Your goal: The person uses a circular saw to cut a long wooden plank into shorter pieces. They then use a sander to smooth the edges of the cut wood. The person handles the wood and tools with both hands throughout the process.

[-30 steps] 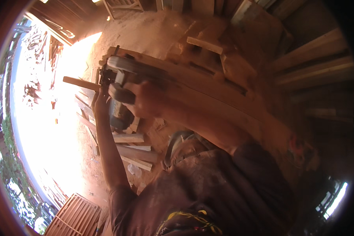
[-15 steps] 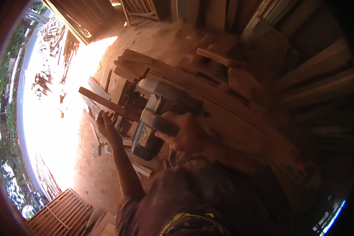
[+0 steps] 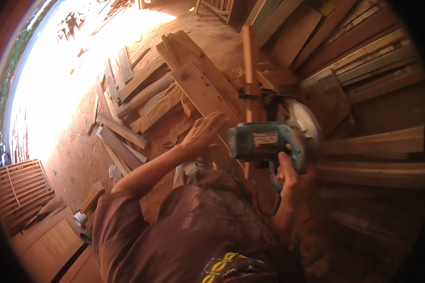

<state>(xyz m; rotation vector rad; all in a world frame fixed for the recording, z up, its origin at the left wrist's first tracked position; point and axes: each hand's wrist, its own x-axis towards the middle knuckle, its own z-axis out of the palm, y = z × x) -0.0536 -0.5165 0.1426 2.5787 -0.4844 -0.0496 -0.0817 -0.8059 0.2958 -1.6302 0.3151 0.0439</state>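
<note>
A teal-and-black circular saw point(image 3: 255, 141) with a pale round blade guard is gripped by its handle in my right hand point(image 3: 288, 170), fingers wrapped round it. The saw sits over a narrow wooden strip point(image 3: 248, 56) that runs away from me, passing beside its base. My left hand point(image 3: 204, 132) is open, fingers stretched, to the left of the saw over a wide plank point(image 3: 198, 85); whether it touches the plank I cannot tell. The saw's underside and blade edge are hidden.
Loose offcuts and boards point(image 3: 123, 129) lie on the dusty ground at left. Stacked timber point(image 3: 378, 56) fills the right side. A slatted wooden panel point(image 3: 23, 184) and a door-like panel point(image 3: 52, 245) lie at lower left. Strong sunlight falls at upper left.
My view has turned. The saw in my right hand has swung to the right and now points across the narrow strip. My left hand has left the strip's side and is nearer the wide plank.
</note>
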